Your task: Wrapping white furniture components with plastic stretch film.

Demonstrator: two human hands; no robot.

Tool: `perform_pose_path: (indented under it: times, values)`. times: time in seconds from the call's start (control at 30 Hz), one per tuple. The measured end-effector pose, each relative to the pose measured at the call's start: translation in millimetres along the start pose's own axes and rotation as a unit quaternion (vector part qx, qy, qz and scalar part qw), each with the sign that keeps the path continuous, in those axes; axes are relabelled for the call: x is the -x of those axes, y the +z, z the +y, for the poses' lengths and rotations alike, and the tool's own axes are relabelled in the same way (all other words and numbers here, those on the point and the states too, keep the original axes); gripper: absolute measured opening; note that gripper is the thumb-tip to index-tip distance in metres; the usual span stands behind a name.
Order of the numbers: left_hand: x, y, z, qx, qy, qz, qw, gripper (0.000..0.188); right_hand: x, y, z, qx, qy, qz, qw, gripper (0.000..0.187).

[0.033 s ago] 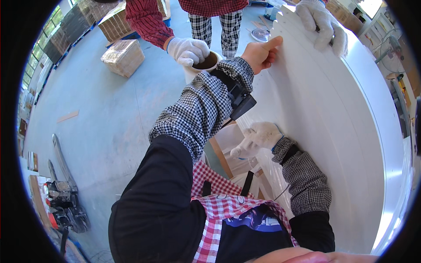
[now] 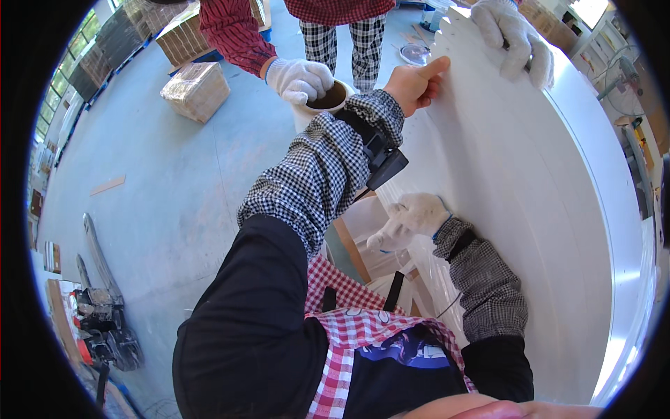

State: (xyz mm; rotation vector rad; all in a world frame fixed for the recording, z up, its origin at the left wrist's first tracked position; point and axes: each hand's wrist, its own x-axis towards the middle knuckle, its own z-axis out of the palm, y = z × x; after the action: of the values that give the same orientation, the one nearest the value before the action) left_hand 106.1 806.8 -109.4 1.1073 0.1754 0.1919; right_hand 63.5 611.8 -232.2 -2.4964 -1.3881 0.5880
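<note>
My bare left hand (image 2: 417, 85) is at the near corner of a stack of long white panels (image 2: 516, 181). Its fingers are curled and the thumb reaches along the panel edge; anything pinched there is too small to make out. In a white knit glove, my right hand (image 2: 419, 215) is lower down, beside the panels' side. Its fingers close on soft white cloth with a blue edge, which looks like a loose glove (image 2: 381, 242). Across from me, a co-worker's gloved hand (image 2: 301, 80) reaches into a white bucket (image 2: 307, 117); their other gloved hand (image 2: 513, 38) lies on the top panel.
A wrapped carton (image 2: 195, 91) sits on the blue-grey floor, with stacked cartons on a pallet (image 2: 185, 42) behind it. A pallet jack (image 2: 105, 314) stands at the lower left. A round lid (image 2: 414, 54) lies beyond the panels, and a wooden frame (image 2: 352, 251) is below my arms.
</note>
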Motion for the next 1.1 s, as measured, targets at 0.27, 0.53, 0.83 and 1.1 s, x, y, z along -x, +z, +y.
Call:
perform_pose_path:
  times: [0.27, 0.53, 0.83, 1.1]
  values:
    - [2.9, 16.0, -26.3, 0.097, 0.06, 0.063, 0.991, 0.051, -2.7, 7.0, 9.4, 0.013, -0.005, -0.005, 1.0, 0.052]
    - [-1.4, 15.5, -23.7, 0.064, 0.087, 0.069, 0.992, 0.047, 0.3, -9.2, -3.3, 0.0, 0.023, -0.043, 0.999, 0.051]
    - [5.8, 2.4, -18.0, 0.15, -0.012, 0.015, 0.988, 0.037, -3.3, -3.4, -1.0, 0.011, 0.054, -0.037, 0.998, 0.052]
    - [229.1, 37.0, 39.2, 0.243, 0.245, -0.503, 0.792, 0.036, 13.0, -16.7, -16.3, -0.065, 0.086, -0.055, 0.993, 0.051]
